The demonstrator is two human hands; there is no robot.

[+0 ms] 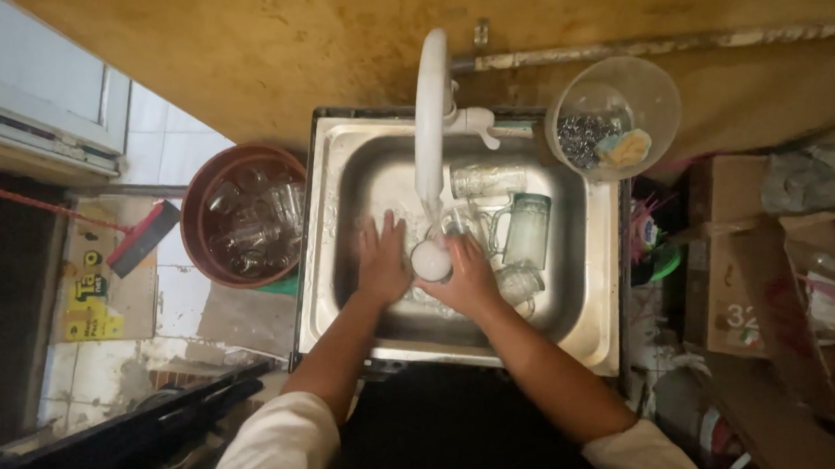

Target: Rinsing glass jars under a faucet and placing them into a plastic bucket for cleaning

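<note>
Glass: a small soapy glass [431, 260] sits in the middle of the sink, right under the tap's spout, mouth turned up toward the camera and white with foam.
Right hand: the right hand [468, 278] is wrapped round the glass from the right side, fingers curled against its wall and holding it.
Left hand: the left hand [382, 261] lies flat beside the glass on its left, fingers spread narrow and pointing toward the back of the sink; whether the fingertips touch the glass I cannot tell.
Tap: a white tap [431, 119] reaches from the back rim over the bowl and ends just above the glass.
Room in the bowl: the left part of the bowl is bare steel, while the right part is crowded (a green-tinted mug [528, 230], a clear tumbler [486, 181] lying on its side behind it, and another glass [519, 283] just beside the right wrist).
Sink: a steel sink [323, 258] with a broad flat rim all round; both forearms cross its front edge.
Right back corner: a clear plastic tub [639, 89] stands on the rim's corner, holding a steel scourer [581, 138] and a yellow sponge [628, 147].
Left of the sink: a round brown basin [210, 188] full of clear glasses stands just beside the sink's left edge.
Floor and wall: pale floor tiles [167, 152] on the left, a stained ochre wall [256, 31] behind, cardboard boxes [745, 255] on the right.
</note>
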